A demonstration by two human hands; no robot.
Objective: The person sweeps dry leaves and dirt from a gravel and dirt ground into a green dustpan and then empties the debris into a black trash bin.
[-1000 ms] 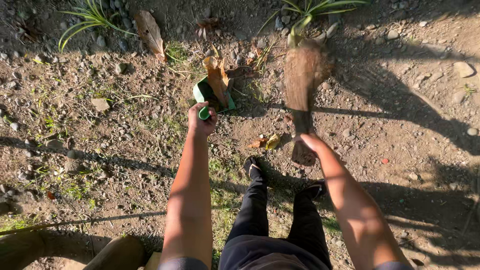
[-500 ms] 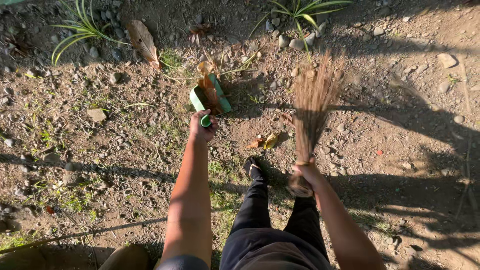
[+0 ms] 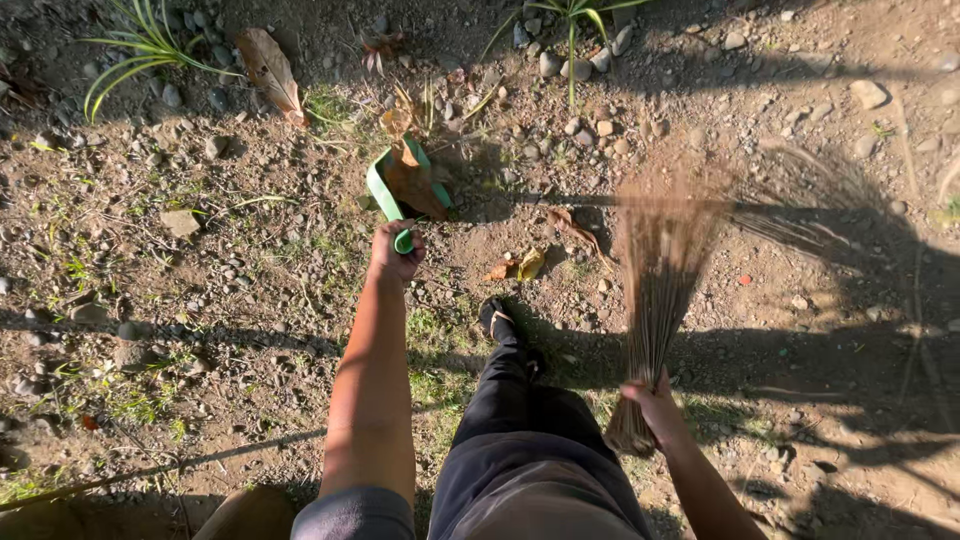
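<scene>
My left hand (image 3: 396, 251) grips the handle of a green dustpan (image 3: 381, 190) held out over the dirt ground ahead of me. Brown dry leaves (image 3: 412, 180) lie in the pan. My right hand (image 3: 655, 404) holds the bound end of a stick broom (image 3: 655, 280); its bristles fan out forward and look blurred. Two small dry leaves (image 3: 518, 266) lie on the ground between the dustpan and the broom.
My leg in dark trousers and a dark shoe (image 3: 497, 321) stand between my arms. Stones and pebbles (image 3: 575, 68) are scattered over the dirt. A large dry leaf (image 3: 270, 70) and green grass plants (image 3: 145, 45) lie at the far edge.
The broom has swung from near the dustpan toward the right and back toward me. My right hand has drawn closer to my body. The dustpan stays in about the same place.
</scene>
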